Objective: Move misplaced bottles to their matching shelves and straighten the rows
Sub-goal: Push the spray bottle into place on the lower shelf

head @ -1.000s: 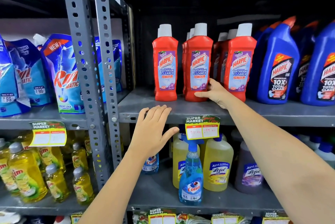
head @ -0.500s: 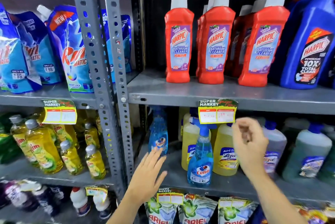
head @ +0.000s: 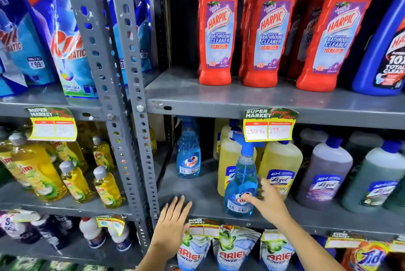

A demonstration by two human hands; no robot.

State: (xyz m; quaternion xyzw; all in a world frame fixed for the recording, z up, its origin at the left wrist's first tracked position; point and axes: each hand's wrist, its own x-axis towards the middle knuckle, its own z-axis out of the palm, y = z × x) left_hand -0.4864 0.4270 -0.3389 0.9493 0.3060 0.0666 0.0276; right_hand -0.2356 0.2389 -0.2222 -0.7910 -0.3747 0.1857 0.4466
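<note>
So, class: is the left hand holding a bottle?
No: the left hand lies flat and open on the shelf edge, touching no bottle.

A grey perforated steel upright [head: 131, 104] divides the racks. Blue detergent pouches [head: 65, 47] stand at the left shelf's front edge. A yellow paper price tag [head: 270, 126] hangs from the right shelf's front edge. Green-and-white Ariel pouches [head: 235, 248] sit along the bottom.

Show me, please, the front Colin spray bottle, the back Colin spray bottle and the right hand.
front Colin spray bottle [head: 242, 179]: head view, clear blue body.
back Colin spray bottle [head: 188, 159]: head view, body.
right hand [head: 270, 202]: head view, back of hand.
</note>
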